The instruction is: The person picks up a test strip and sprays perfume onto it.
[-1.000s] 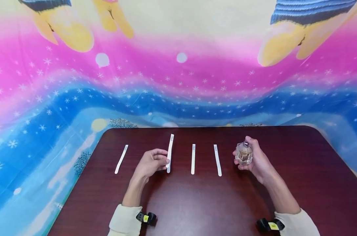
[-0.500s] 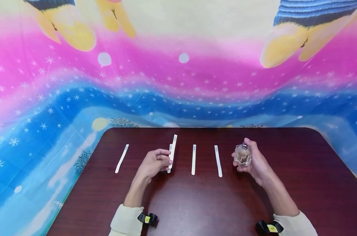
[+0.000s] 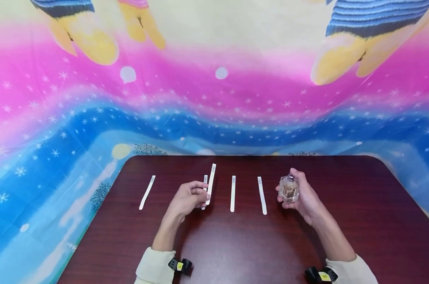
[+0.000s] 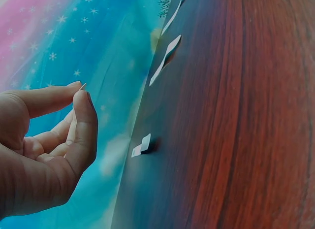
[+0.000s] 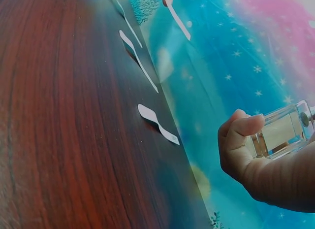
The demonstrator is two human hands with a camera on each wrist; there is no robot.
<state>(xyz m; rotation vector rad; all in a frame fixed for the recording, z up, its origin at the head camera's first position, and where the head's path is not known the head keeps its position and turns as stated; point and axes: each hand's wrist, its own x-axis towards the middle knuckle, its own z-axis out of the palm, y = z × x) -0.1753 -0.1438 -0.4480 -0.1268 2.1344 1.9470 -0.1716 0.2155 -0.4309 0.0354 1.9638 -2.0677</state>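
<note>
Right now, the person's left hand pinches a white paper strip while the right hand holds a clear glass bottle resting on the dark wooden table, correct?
Not quite: the clear glass bottle is held in the right hand above the dark wooden table, as the right wrist view shows. The left hand does pinch a white paper strip.

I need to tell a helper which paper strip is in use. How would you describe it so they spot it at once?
On the dark wooden table, white strips lie in a row left of the perfume bottle. The one in use is the strip pinched by the left hand. It alone is lifted off the table, tilted.
</note>
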